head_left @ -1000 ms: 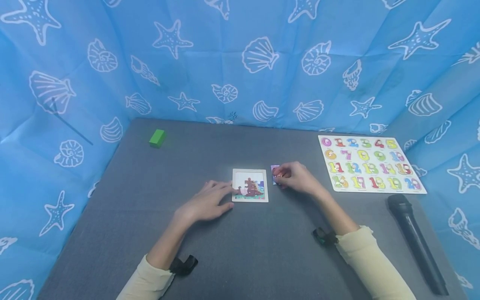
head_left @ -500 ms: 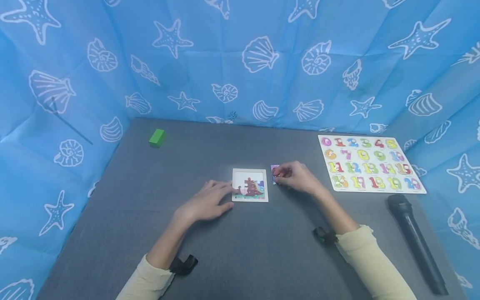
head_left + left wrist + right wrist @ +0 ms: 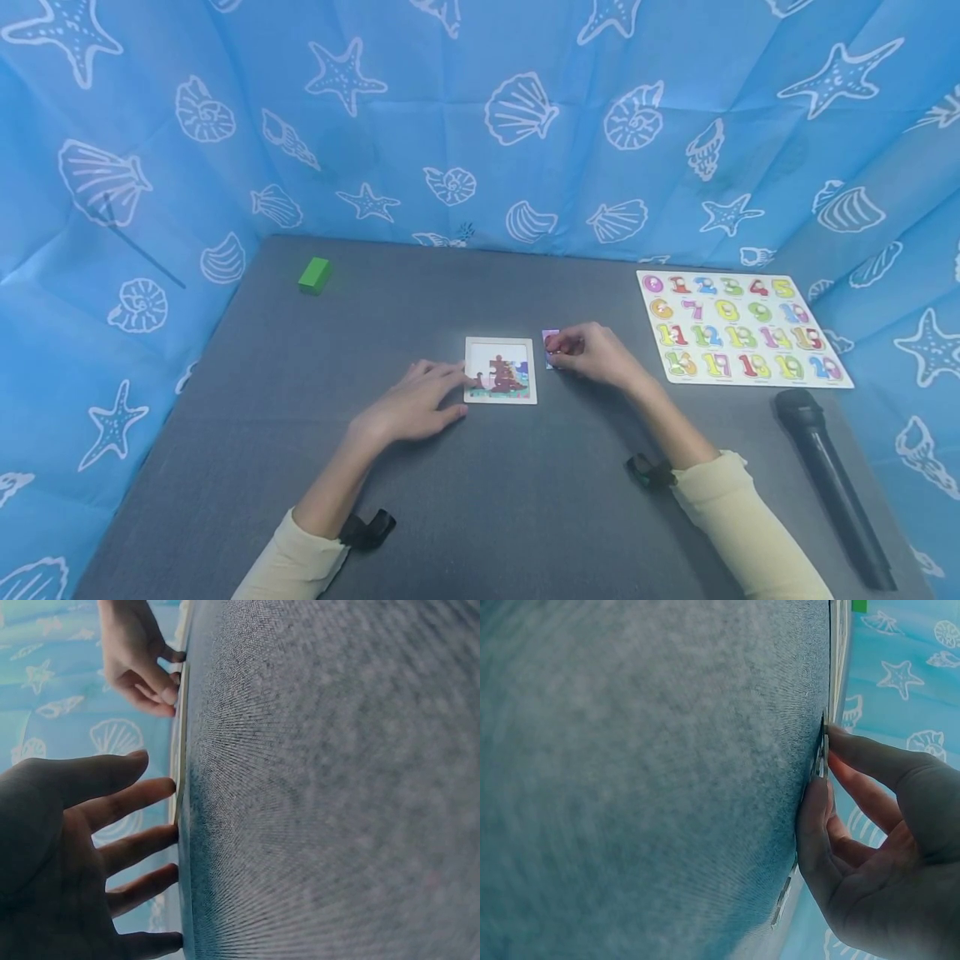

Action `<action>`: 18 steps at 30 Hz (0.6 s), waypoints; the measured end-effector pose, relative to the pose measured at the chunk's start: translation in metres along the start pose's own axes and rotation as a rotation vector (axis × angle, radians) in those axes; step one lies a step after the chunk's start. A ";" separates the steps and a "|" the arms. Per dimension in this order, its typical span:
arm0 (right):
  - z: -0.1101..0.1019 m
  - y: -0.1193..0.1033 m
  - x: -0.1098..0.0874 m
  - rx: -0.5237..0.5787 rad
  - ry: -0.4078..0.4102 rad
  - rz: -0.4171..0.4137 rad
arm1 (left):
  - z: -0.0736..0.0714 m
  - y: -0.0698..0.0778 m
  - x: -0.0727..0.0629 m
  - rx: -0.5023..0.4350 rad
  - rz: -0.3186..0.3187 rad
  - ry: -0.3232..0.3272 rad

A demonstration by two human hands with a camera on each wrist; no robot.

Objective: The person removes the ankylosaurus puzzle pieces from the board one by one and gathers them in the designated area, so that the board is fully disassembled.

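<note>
A small square puzzle tray (image 3: 480,398) with a pale rim lies mid-table, partly filled with brown and colored picture pieces. My left hand (image 3: 416,404) rests at its left side with fingers spread, the index fingertip on the rim; the left wrist view shows the spread fingers (image 3: 142,844) reaching the tray's edge. Right of the tray, my right hand (image 3: 596,357) pinches a purple-and-red puzzle piece (image 3: 550,337) at the table surface. In the right wrist view, thumb and fingers curl at the thin piece (image 3: 825,746); my fingers hide much of it.
A number puzzle board (image 3: 738,329) lies at the right. In front of it is a black microphone (image 3: 832,487). A green block (image 3: 315,276) sits at the back left. Blue shell-print curtain (image 3: 480,125) surrounds the grey table (image 3: 510,500).
</note>
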State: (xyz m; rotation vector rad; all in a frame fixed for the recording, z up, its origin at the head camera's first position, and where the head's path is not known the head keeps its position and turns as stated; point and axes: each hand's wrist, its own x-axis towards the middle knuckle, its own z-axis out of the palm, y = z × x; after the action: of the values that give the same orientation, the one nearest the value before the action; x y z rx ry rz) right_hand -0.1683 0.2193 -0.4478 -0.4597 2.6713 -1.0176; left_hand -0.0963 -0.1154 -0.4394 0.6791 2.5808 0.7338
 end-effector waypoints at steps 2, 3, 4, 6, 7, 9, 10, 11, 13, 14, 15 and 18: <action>0.000 -0.001 0.000 -0.006 0.002 0.002 | 0.000 0.000 0.000 0.001 0.001 0.001; 0.001 -0.001 0.000 -0.010 0.005 0.004 | 0.000 0.000 0.000 0.002 0.002 0.001; 0.001 -0.001 0.000 -0.010 0.005 0.005 | 0.000 0.000 0.000 0.001 0.002 0.001; 0.001 -0.001 0.000 -0.014 0.007 0.009 | 0.000 -0.001 0.000 -0.001 0.003 0.000; 0.002 -0.001 0.000 -0.013 0.008 0.007 | 0.000 -0.001 0.000 -0.001 0.003 0.000; 0.002 -0.001 0.000 -0.010 0.009 0.005 | 0.000 -0.001 0.000 -0.003 0.002 -0.001; 0.002 -0.001 0.000 -0.008 0.009 0.004 | 0.000 0.000 0.000 -0.004 0.002 -0.002; 0.002 -0.001 0.000 -0.005 0.008 -0.001 | 0.000 0.000 0.000 -0.005 0.001 -0.002; 0.002 -0.001 0.000 0.002 0.007 -0.012 | 0.000 0.000 0.000 -0.008 -0.002 -0.003; 0.002 -0.001 0.000 0.004 0.008 -0.015 | 0.000 0.001 -0.001 -0.009 -0.003 -0.003; 0.002 -0.002 0.000 0.008 0.008 -0.018 | 0.000 0.001 -0.001 -0.010 -0.005 -0.002; 0.003 -0.002 -0.001 0.021 0.010 -0.020 | -0.001 0.002 -0.001 -0.013 -0.008 -0.001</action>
State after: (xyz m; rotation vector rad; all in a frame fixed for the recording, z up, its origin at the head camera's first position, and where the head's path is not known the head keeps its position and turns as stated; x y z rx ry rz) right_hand -0.1660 0.2160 -0.4483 -0.4793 2.6674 -1.0558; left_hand -0.0952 -0.1150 -0.4379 0.6644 2.5742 0.7469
